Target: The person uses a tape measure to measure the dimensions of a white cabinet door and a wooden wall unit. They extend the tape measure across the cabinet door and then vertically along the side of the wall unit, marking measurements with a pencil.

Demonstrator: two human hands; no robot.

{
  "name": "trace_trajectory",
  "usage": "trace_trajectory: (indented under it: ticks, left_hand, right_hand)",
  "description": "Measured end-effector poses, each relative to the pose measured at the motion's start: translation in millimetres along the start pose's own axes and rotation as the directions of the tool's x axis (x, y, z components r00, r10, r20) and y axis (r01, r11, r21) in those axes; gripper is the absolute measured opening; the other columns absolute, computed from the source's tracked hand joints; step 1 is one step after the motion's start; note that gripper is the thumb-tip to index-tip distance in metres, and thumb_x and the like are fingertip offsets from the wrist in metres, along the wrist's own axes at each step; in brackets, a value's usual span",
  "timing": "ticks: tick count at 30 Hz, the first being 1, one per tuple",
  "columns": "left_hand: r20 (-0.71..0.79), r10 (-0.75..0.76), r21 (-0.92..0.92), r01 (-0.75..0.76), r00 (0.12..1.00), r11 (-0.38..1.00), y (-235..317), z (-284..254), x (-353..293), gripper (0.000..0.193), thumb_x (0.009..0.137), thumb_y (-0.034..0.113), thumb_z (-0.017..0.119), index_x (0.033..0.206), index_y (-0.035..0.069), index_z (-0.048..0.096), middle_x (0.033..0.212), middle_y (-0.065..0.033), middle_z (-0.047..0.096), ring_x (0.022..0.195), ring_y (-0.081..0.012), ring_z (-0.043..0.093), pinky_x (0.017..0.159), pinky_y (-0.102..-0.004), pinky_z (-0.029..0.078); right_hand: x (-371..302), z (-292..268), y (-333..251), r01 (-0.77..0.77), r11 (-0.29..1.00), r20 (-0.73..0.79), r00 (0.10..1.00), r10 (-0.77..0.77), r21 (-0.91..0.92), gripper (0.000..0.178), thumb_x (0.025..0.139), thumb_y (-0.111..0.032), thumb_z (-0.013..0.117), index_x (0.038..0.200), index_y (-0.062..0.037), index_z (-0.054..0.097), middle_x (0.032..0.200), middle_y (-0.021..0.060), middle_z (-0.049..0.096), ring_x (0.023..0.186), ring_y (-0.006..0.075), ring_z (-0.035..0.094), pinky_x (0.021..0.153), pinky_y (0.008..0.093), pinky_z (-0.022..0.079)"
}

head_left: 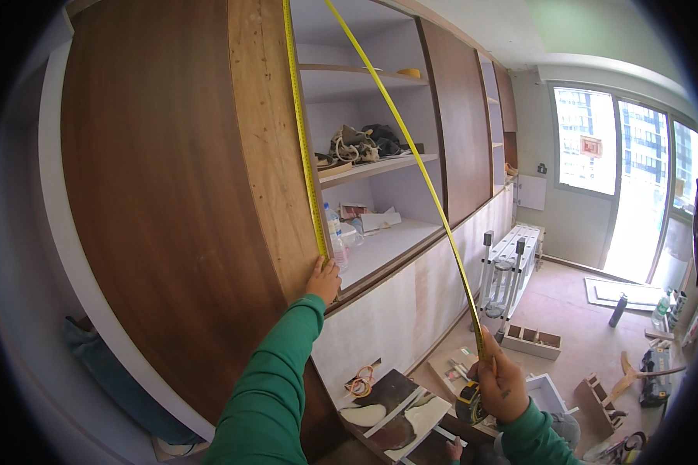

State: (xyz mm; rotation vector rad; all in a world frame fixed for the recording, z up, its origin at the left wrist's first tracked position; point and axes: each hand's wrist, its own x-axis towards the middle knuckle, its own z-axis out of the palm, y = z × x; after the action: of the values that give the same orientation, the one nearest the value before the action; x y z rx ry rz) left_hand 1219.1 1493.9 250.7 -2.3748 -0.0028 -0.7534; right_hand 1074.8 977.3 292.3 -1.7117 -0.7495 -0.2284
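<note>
A yellow tape measure (470, 403) is in my right hand (501, 380), which is closed around its case. From there the yellow blade (415, 147) slants up and leaves the picture at the top. A second run of blade lies along the bare wood edge strip (267, 132) of a brown cabinet panel (163, 201). At the bottom of this run my left hand (323, 280) presses its bent fingers on the blade's end, against the strip. Beside it are the open cabinet shelves (380, 168), with a clear plastic bottle (336, 232) close to the fingers.
Below stands a work surface with cut boards (399, 418) and an orange cord (361, 381). A white folding step platform (512, 256), a wooden box (532, 341) and tools lie on the floor to the right. Another hand (454, 448) shows at the lower edge.
</note>
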Motion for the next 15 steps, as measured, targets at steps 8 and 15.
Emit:
trace_trajectory:
  ticks: [8, 15]
  left_hand:
    - [-0.004, -0.001, 0.031, 0.001, 1.0, 1.0, 2.8, -0.6, -1.1, 0.027, 0.091, 0.022, 0.049, 0.091, 0.013, 0.075, 0.126, -0.0055, 0.06, 0.138, -0.0233, 0.038, 0.121, -0.0515, 0.012]
    - [0.007, -0.005, 0.08, 0.004, 1.0, 0.997, 1.9, 5.0, 3.6, 0.029, 0.092, 0.022, 0.049, 0.098, 0.013, 0.075, 0.125, -0.004, 0.06, 0.137, -0.0233, 0.039, 0.12, -0.0507, 0.015]
  right_hand:
    - [-0.4, 0.0, 5.3, 0.003, 0.999, 0.003, 1.0, -0.003, 0.039, 0.057, 0.091, 0.003, 0.045, 0.146, -0.0108, 0.045, 0.075, 0.0077, 0.064, 0.067, 0.0122, 0.061, 0.067, 0.0268, 0.05]
    - [-0.6, 0.1, 6.3, 0.007, 1.0, -0.009, 1.0, -0.007, -0.006, 0.055, 0.092, 0.002, 0.045, 0.146, -0.0106, 0.045, 0.074, 0.008, 0.064, 0.068, 0.0136, 0.062, 0.068, 0.0276, 0.05]
